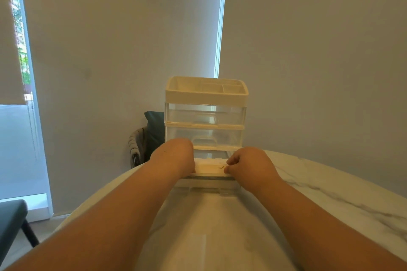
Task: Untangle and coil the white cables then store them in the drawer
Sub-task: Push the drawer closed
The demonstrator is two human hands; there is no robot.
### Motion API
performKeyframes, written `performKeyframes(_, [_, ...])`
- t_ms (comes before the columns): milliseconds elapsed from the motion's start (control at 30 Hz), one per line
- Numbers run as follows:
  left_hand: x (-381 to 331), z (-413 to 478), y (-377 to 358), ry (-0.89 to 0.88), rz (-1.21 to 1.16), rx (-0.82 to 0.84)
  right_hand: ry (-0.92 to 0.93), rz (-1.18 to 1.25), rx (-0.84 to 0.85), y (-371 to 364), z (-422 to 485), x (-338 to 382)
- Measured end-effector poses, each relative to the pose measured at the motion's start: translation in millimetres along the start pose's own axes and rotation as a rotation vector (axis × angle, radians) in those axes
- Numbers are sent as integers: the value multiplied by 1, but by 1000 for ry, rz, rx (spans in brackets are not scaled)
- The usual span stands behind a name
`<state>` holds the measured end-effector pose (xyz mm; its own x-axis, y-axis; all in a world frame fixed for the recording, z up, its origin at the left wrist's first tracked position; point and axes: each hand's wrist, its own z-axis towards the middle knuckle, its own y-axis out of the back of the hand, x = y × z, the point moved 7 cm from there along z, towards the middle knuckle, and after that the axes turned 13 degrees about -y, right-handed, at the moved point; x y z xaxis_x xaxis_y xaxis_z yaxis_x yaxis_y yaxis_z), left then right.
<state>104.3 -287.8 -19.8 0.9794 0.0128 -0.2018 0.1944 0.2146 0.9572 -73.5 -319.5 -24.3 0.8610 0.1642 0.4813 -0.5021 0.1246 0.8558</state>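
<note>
A clear plastic drawer unit with a cream top tray stands on the table. Its bottom drawer is pulled out toward me. White cables lie inside it, mostly hidden between my hands. My left hand reaches down into the drawer's left side, and its fingers are hidden behind the back of the hand. At the drawer's right side, my right hand has its fingers curled, with thumb and forefinger pinching the white cables.
The unit sits near the far edge of a round white marble table. A dark chair with a grey strap stands behind the table by the wall. Another dark chair seat is at the lower left.
</note>
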Motion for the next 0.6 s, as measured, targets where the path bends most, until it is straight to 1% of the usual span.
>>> performKeyframes(200, [6,5,-6,50,17,-9,5,-82,37,-4,2,3])
performKeyframes(300, [1,9,-9,14,84,16,33,-170,29,-5,-1,5])
performKeyframes(367, [-2,11,-9,-7,126,24,77,-255,-8,-2,-6,9])
performKeyframes(467, [-4,10,-8,-44,173,12,132,-230,-23,-1,-14,12])
performKeyframes(600, [-6,7,-6,-97,165,17,171,-284,-30,-2,-16,14])
